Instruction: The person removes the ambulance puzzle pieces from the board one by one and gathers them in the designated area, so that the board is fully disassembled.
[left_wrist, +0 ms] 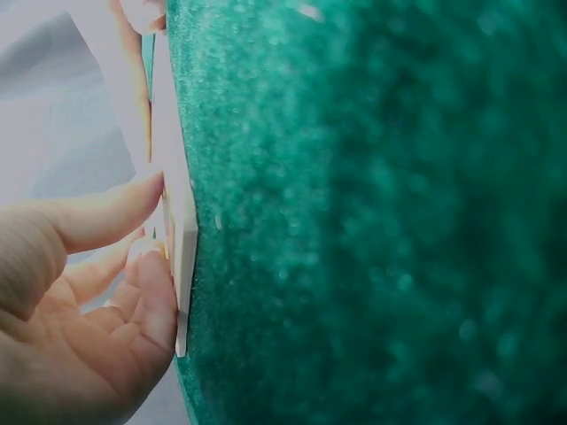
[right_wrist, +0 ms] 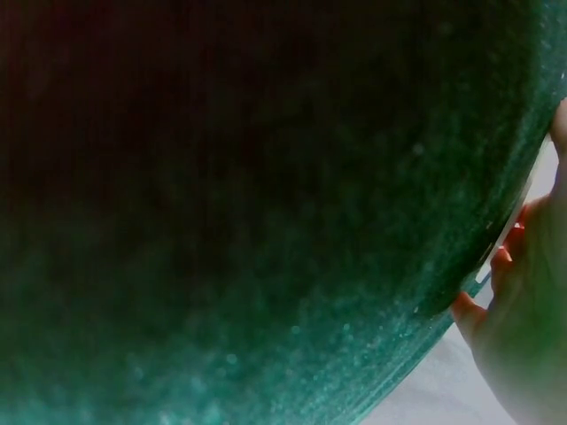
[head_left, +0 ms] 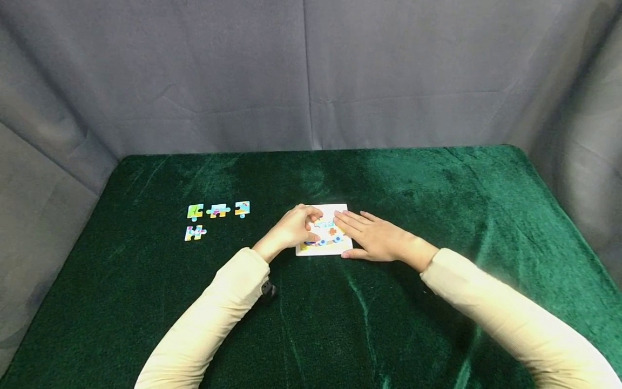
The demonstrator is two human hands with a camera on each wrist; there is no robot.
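A white-framed jigsaw puzzle board (head_left: 323, 251) lies on the table with a colourful vehicle picture partly filling it. My left hand (head_left: 293, 227) is over the board's left part, thumb and bent fingers touching down on it. In the left wrist view, the left thumb (left_wrist: 124, 208) and fingers meet the board's face near its edge; whether a puzzle piece is between them is hidden. With fingers extended, my right hand (head_left: 376, 236) rests on the board's right side, its thumb at the near right corner. The right wrist view shows only part of the right hand (right_wrist: 523, 292).
Several loose jigsaw pieces lie to the left: a green one (head_left: 195, 211), a blue and orange one (head_left: 218, 210), one with a curved stripe (head_left: 242, 208) and a pink and blue one (head_left: 195, 232). Dark green velvet (head_left: 413, 183) covers the table; a grey curtain (head_left: 218, 75) hangs behind.
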